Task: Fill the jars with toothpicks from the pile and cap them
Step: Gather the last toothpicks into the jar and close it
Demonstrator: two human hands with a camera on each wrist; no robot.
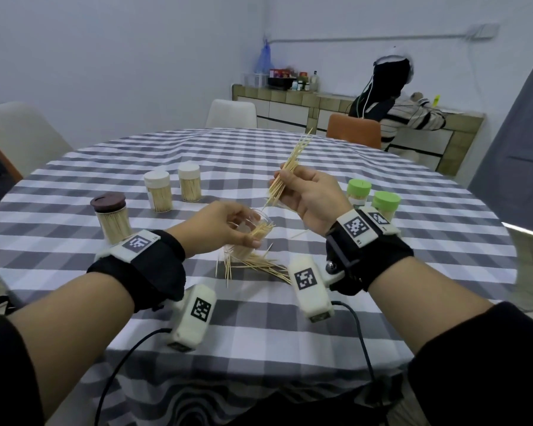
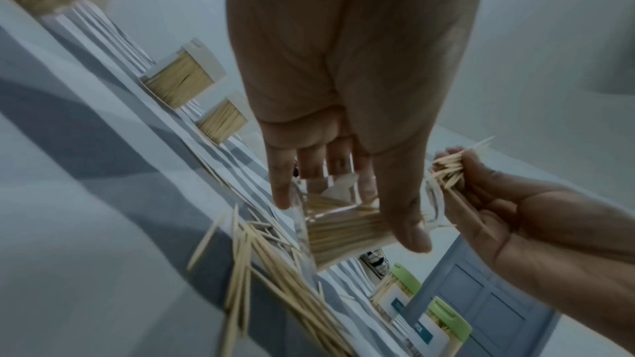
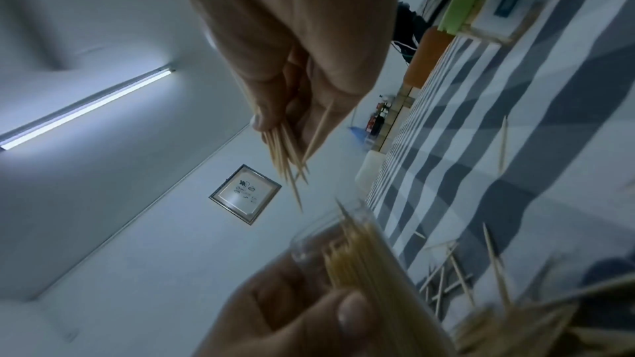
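Over the checked tabletop [image 1: 320, 167], the left hand [image 1: 219, 229] is gripping a clear open jar [image 1: 253, 232], tilting its mouth toward the right hand [image 1: 308, 195]. And the right hand is pinching a bundle of toothpicks [image 1: 286, 176] between thumb and curled fingers [image 1: 293, 179], the sticks fanning up and away at a slant, their lower tips hanging just above the jar's rim. From the head view, a loose pile of toothpicks [image 1: 253, 265] is lying on the cloth right under the jar, with one stray stick off to the right.

Dropping to the left wrist view, the thumb and fingers [image 2: 405, 216] are wrapping round the jar [image 2: 343, 232], which is already partly packed with sticks, something the head camera is half hiding behind the knuckles. The pile [image 2: 274, 268] is spreading below it, blurred.

Switching to the right wrist view, the toothpick tips [image 3: 288, 162] are poking out below the clenched fingers, pointing down at the jar mouth [image 3: 330, 232], apart from it.

Back on the head view, five capped jars are standing full: a brown-lidded jar [image 1: 111, 219] at left, two white-lidded jars [image 1: 173, 189] behind, and two green-lidded jars [image 1: 373, 201] beside the right wrist. Beyond the tabletop, a second person [image 1: 394, 109] is leaning at a counter.
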